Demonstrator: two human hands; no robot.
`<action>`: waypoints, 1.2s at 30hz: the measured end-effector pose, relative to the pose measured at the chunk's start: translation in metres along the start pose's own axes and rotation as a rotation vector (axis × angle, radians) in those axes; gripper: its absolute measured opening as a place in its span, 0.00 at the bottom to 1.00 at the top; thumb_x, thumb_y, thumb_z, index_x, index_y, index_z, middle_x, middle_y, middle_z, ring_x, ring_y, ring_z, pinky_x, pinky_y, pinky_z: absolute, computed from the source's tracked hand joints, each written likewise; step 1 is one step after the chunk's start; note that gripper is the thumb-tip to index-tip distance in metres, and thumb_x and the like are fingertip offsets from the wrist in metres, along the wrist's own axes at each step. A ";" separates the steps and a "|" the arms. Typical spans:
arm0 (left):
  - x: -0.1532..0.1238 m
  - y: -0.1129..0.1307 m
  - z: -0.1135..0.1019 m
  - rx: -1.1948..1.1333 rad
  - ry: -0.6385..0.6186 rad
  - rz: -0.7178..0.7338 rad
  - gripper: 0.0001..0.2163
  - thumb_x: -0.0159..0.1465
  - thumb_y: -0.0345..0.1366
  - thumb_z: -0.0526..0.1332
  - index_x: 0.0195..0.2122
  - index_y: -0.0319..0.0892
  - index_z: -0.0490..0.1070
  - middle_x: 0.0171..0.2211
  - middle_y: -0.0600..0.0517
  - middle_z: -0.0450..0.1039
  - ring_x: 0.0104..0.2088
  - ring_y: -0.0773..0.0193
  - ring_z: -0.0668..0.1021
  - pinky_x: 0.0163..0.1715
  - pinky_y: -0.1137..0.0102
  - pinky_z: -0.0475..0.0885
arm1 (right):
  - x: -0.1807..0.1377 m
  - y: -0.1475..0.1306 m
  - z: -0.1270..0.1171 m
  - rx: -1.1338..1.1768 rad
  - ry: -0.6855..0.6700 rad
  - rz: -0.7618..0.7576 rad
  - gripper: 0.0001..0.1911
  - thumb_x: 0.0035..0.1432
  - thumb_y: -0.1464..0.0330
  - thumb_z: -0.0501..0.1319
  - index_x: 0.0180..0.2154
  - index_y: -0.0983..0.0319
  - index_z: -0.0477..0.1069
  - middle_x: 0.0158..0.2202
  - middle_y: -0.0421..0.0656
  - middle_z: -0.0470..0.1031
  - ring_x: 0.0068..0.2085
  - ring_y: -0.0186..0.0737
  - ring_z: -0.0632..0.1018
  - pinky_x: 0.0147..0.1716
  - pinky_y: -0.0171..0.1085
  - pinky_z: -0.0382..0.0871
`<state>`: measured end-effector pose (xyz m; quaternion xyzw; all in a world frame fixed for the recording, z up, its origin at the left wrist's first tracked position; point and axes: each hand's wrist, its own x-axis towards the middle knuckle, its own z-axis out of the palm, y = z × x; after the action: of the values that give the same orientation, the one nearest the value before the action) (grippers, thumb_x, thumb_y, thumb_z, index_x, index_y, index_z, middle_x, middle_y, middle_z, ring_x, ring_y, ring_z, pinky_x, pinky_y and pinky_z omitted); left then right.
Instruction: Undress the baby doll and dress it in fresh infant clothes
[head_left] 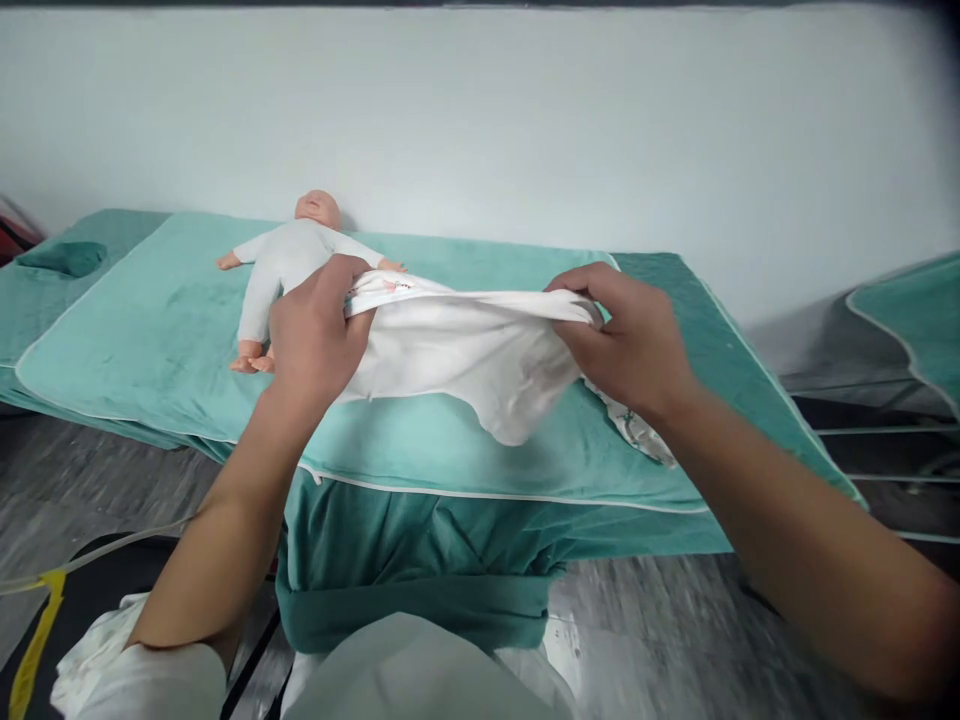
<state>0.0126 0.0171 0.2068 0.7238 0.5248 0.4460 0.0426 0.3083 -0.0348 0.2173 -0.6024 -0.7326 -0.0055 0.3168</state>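
Note:
A white baby garment [457, 345] with a small printed pattern near its upper left edge is stretched between my hands above the bed. My left hand [319, 325] is closed on its left end, and my right hand [626, 335] pinches the right end. The garment's lower part hangs loose; its exact cut cannot be made out. Behind my left hand a baby doll [296, 250] in a white suit lies on its back, arms spread, partly hidden by that hand. Under my right wrist lies a crumpled patterned cloth [637, 435], partly covered.
A teal cover [150, 330] with white piping lies over the bed, which stands against a white wall [480, 120]. At right is another teal-covered surface [915, 310] with metal bars below. White fabric [97, 650] and a yellow strap [34, 650] are at lower left.

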 end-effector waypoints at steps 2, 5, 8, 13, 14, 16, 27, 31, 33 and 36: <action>-0.005 0.004 -0.001 0.026 0.007 -0.001 0.08 0.66 0.45 0.62 0.42 0.49 0.71 0.30 0.53 0.74 0.41 0.55 0.75 0.42 0.61 0.68 | -0.006 -0.009 0.000 0.027 0.009 -0.004 0.09 0.59 0.66 0.53 0.38 0.57 0.72 0.38 0.44 0.79 0.37 0.43 0.77 0.35 0.39 0.66; -0.011 0.014 -0.007 0.103 0.040 0.037 0.08 0.65 0.44 0.63 0.41 0.49 0.71 0.28 0.53 0.71 0.38 0.56 0.76 0.39 0.63 0.67 | -0.006 -0.019 0.001 -0.036 0.047 -0.049 0.09 0.59 0.63 0.54 0.36 0.58 0.71 0.31 0.44 0.76 0.33 0.43 0.75 0.33 0.40 0.63; -0.015 0.023 -0.018 0.269 0.116 0.136 0.05 0.66 0.42 0.60 0.39 0.49 0.71 0.28 0.52 0.70 0.33 0.57 0.76 0.34 0.64 0.65 | -0.001 -0.018 0.003 -0.268 0.065 -0.005 0.08 0.59 0.64 0.56 0.35 0.59 0.72 0.26 0.44 0.72 0.31 0.44 0.73 0.33 0.41 0.59; -0.018 0.031 -0.026 0.507 0.229 0.357 0.04 0.62 0.34 0.58 0.37 0.49 0.70 0.26 0.53 0.71 0.26 0.60 0.73 0.27 0.65 0.59 | 0.001 -0.009 0.002 -0.495 -0.005 0.047 0.10 0.61 0.67 0.55 0.33 0.60 0.74 0.21 0.44 0.66 0.27 0.42 0.68 0.35 0.42 0.55; -0.018 0.031 -0.025 0.506 0.221 0.344 0.04 0.63 0.35 0.58 0.37 0.48 0.71 0.26 0.53 0.71 0.26 0.61 0.73 0.27 0.65 0.59 | -0.001 -0.010 0.001 -0.514 -0.009 0.030 0.10 0.62 0.68 0.54 0.33 0.60 0.74 0.21 0.44 0.66 0.27 0.42 0.67 0.35 0.42 0.55; -0.020 0.032 -0.023 0.451 0.170 0.272 0.04 0.65 0.38 0.58 0.38 0.48 0.71 0.27 0.53 0.71 0.28 0.62 0.74 0.29 0.66 0.62 | -0.006 -0.015 -0.001 -0.549 0.006 0.007 0.11 0.62 0.68 0.54 0.35 0.60 0.76 0.21 0.45 0.67 0.27 0.41 0.67 0.35 0.42 0.55; -0.022 0.029 -0.024 0.412 0.134 0.152 0.05 0.66 0.37 0.58 0.38 0.46 0.72 0.30 0.51 0.72 0.29 0.62 0.72 0.31 0.65 0.59 | -0.013 -0.017 -0.015 -0.697 -0.092 0.138 0.10 0.59 0.74 0.54 0.34 0.62 0.74 0.26 0.49 0.74 0.22 0.36 0.64 0.28 0.40 0.46; -0.016 0.030 -0.019 0.512 0.088 0.113 0.06 0.65 0.40 0.59 0.38 0.46 0.73 0.27 0.52 0.74 0.27 0.62 0.72 0.29 0.67 0.57 | -0.007 -0.008 -0.007 -0.361 -0.037 -0.069 0.19 0.55 0.78 0.50 0.41 0.59 0.76 0.46 0.48 0.81 0.36 0.43 0.76 0.30 0.39 0.57; -0.011 0.024 -0.017 0.604 -0.001 0.073 0.08 0.66 0.43 0.59 0.39 0.46 0.74 0.27 0.51 0.75 0.26 0.60 0.73 0.28 0.67 0.57 | 0.000 0.006 0.000 -0.104 -0.097 -0.047 0.19 0.55 0.77 0.51 0.40 0.58 0.77 0.44 0.45 0.82 0.40 0.44 0.78 0.34 0.39 0.64; -0.002 0.008 -0.017 0.689 -0.198 -0.029 0.12 0.65 0.48 0.60 0.38 0.46 0.75 0.26 0.49 0.74 0.27 0.55 0.76 0.28 0.66 0.61 | 0.010 0.034 0.014 0.147 -0.164 0.195 0.11 0.57 0.70 0.55 0.36 0.57 0.77 0.36 0.42 0.81 0.36 0.42 0.77 0.33 0.38 0.67</action>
<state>0.0067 0.0046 0.2200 0.7280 0.6478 0.1698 -0.1468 0.3314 -0.0115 0.1980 -0.6444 -0.6925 0.1282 0.2979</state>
